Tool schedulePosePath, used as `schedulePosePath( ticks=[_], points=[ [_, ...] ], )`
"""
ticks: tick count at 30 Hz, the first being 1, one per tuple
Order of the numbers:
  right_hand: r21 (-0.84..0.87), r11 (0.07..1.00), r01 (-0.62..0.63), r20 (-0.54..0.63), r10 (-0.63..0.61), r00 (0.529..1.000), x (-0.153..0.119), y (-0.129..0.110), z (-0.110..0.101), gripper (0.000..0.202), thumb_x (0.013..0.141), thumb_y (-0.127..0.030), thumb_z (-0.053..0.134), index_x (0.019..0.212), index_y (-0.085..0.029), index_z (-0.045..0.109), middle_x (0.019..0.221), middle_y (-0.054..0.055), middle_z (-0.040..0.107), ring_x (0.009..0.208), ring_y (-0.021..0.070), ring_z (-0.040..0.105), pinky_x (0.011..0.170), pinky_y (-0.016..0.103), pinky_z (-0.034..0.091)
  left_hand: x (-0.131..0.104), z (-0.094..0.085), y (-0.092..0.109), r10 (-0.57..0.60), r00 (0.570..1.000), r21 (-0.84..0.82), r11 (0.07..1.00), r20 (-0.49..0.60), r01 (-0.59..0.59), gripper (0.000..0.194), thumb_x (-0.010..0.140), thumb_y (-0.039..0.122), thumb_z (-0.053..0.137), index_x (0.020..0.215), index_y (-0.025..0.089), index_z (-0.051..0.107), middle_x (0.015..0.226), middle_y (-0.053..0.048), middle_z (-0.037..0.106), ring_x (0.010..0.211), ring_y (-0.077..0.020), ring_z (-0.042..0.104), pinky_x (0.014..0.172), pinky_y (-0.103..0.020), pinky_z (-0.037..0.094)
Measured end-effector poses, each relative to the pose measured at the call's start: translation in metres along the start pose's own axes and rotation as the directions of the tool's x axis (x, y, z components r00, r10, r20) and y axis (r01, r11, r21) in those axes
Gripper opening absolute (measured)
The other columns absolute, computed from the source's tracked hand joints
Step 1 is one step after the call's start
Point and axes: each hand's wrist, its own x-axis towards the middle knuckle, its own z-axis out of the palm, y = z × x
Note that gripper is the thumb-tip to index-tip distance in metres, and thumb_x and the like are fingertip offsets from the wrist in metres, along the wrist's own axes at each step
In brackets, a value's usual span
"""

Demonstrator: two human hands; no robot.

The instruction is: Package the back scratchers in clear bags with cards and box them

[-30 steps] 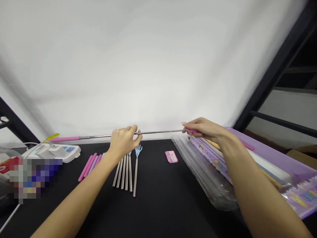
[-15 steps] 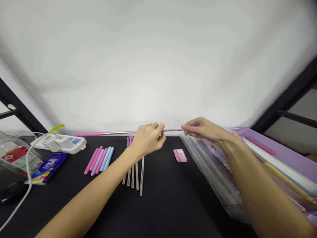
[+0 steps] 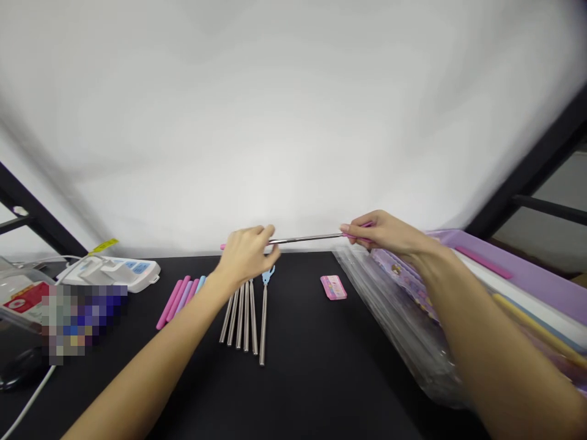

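A thin metal rod (image 3: 306, 238) stretches between my two hands above the back of the black table. My right hand (image 3: 378, 231) pinches its pink end piece. My left hand (image 3: 247, 253) is closed round the rod further left, and a short pink tip (image 3: 223, 247) shows beyond it. Below my left hand lie several metal rods (image 3: 246, 321) side by side, one with a light blue forked top (image 3: 268, 275). Pink, purple and blue sticks (image 3: 177, 300) lie to the left, partly behind my left forearm.
A small pink case (image 3: 333, 287) lies right of centre. Clear plastic bags (image 3: 389, 318) and a purple tray (image 3: 527, 263) fill the right side. At the left are a white power strip (image 3: 142, 274), a cable and a black mouse (image 3: 22, 368).
My left hand has moved left along the rod, and the long pink part seen at its left end is now mostly hidden or drawn in. My right hand has shifted slightly right and up.
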Motion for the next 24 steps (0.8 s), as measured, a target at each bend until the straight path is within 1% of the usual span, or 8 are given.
schedulePosePath(
  ticks=[3, 5, 11, 15, 17, 19, 22, 24],
  points=[
    [-0.015, 1.0, 0.003, -0.013, -0.003, 1.0, -0.006, 0.005, -0.013, 0.052, 0.073, -0.066, 0.067, 0.056, -0.017, 0.057, 0.051, -0.003, 0.041, 0.052, 0.0101, 0.032, 0.05, 0.028, 0.024, -0.011, 0.001, -0.017, -0.069, 0.997, 0.04, 0.997, 0.039, 0.067, 0.019, 0.083, 0.031, 0.05, 0.071, 0.02, 0.058, 0.063, -0.003, 0.065, 0.055, -0.0195, 0.06, 0.052, -0.029, 0.025],
    [-0.04, 0.999, 0.026, 0.023, -0.025, 0.999, -0.006, 0.001, -0.007, 0.052, 0.074, -0.065, 0.066, 0.058, -0.017, 0.059, 0.051, -0.002, 0.043, 0.051, 0.0098, 0.033, 0.05, 0.028, 0.025, -0.014, 0.001, -0.013, -0.065, 0.997, 0.026, 0.998, 0.047, 0.064, 0.018, 0.082, 0.029, 0.05, 0.068, 0.02, 0.056, 0.06, -0.002, 0.065, 0.053, -0.0187, 0.059, 0.052, -0.029, 0.024],
    [-0.034, 0.989, 0.147, 0.091, -0.144, 0.985, 0.005, -0.016, 0.033, 0.05, 0.077, -0.063, 0.062, 0.063, -0.015, 0.064, 0.051, -0.002, 0.048, 0.05, 0.0098, 0.039, 0.05, 0.026, 0.027, -0.011, -0.012, 0.019, 0.073, 0.994, 0.012, 0.997, 0.082, -0.074, 0.023, 0.095, 0.04, 0.043, 0.092, 0.023, 0.058, 0.069, -0.001, 0.07, 0.058, -0.0195, 0.062, 0.052, -0.028, 0.021],
    [-0.029, 0.996, 0.085, 0.067, -0.083, 0.994, -0.004, -0.001, 0.007, 0.051, 0.072, -0.064, 0.067, 0.058, -0.015, 0.062, 0.051, -0.002, 0.047, 0.05, 0.009, 0.036, 0.05, 0.027, 0.024, -0.026, -0.018, -0.023, 0.117, 0.972, 0.067, 0.989, 0.204, -0.133, 0.033, 0.101, 0.045, 0.033, 0.098, 0.024, 0.058, 0.072, -0.002, 0.069, 0.061, -0.0191, 0.063, 0.053, -0.027, 0.024],
    [0.013, 0.999, 0.036, -0.038, -0.036, 0.999, -0.012, 0.009, -0.013, 0.051, 0.069, -0.063, 0.071, 0.053, -0.016, 0.057, 0.049, -0.004, 0.042, 0.049, 0.008, 0.031, 0.049, 0.027, 0.022, -0.036, -0.019, -0.046, 0.053, 0.976, 0.131, 0.988, 0.21, -0.081, 0.032, 0.101, 0.043, 0.035, 0.095, 0.022, 0.058, 0.075, -0.003, 0.069, 0.063, -0.02, 0.063, 0.055, -0.027, 0.028],
    [0.079, 0.997, -0.023, -0.085, 0.03, 0.996, -0.016, 0.014, -0.023, 0.05, 0.067, -0.062, 0.074, 0.054, -0.017, 0.056, 0.046, -0.006, 0.037, 0.048, 0.0079, 0.028, 0.048, 0.027, 0.02, -0.041, -0.018, -0.053, 0.077, 0.98, 0.188, 0.976, 0.185, -0.113, 0.031, 0.101, 0.04, 0.035, 0.097, 0.021, 0.059, 0.082, -0.006, 0.068, 0.073, -0.0223, 0.065, 0.064, -0.029, 0.036],
    [0.184, 0.983, 0.005, -0.061, 0.006, 0.998, -0.014, 0.011, -0.018, 0.051, 0.067, -0.06, 0.075, 0.052, -0.017, 0.052, 0.047, -0.005, 0.037, 0.049, 0.0073, 0.027, 0.048, 0.027, 0.019, -0.041, -0.014, -0.031, 0.109, 0.989, 0.183, 0.975, 0.103, -0.127, 0.031, 0.1, 0.041, 0.037, 0.115, 0.021, 0.056, 0.093, -0.009, 0.066, 0.08, -0.0242, 0.065, 0.074, -0.034, 0.04],
    [0.229, 0.973, -0.003, -0.002, 0.003, 1.0, -0.012, 0.009, -0.012, 0.052, 0.067, -0.059, 0.076, 0.052, -0.016, 0.051, 0.049, -0.005, 0.038, 0.049, 0.0065, 0.026, 0.047, 0.027, 0.017, -0.039, -0.01, -0.015, 0.032, 0.994, 0.17, 0.984, 0.101, -0.049, 0.031, 0.099, 0.035, 0.034, 0.119, 0.022, 0.054, 0.088, -0.007, 0.067, 0.067, -0.0217, 0.064, 0.061, -0.031, 0.037]
  ],
)
